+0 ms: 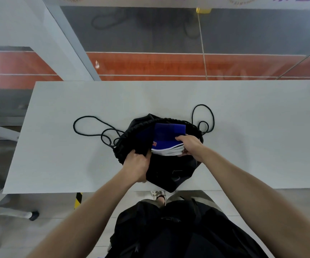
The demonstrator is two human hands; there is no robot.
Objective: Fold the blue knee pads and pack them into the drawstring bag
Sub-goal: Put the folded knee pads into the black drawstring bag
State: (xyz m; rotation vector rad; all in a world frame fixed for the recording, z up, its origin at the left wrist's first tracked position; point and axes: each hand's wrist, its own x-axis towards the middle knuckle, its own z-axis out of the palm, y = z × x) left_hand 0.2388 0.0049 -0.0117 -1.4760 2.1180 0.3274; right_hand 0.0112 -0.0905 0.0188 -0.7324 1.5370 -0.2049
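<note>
While only one view, from the head camera, is supplied, the items are listed as they lie in it.

Item: drawstring bag (169,172), black, laid on the pale surface (57,146) near its near edge, mouth turned upward and spread wide. Its black cords (87,125) are seen trailing in loose loops to the left and to the far right of the mouth, slack, so the opening is judged free to stay wide.

Item: blue knee pads (167,135), folded into a stack with white edges showing at the near side and a small red mark at the left. The stack is seen partly inside the mouth of the bag, its far end against the far rim; how deep it sits cannot be told.

Item: left hand (136,165), fingers clenched on the near-left rim of the bag. The cloth is judged to be held up and back so that the mouth is kept open for the load.

Item: right hand (189,146), fingers closed around the right near corner of the folded stack, thumb side above and the remaining fingers (181,139) wrapped beneath. The grip is judged to keep the fold together while the stack is pushed down.

Status: folding is taken as done; packing is in hand; the cords are not yet drawn.
</note>
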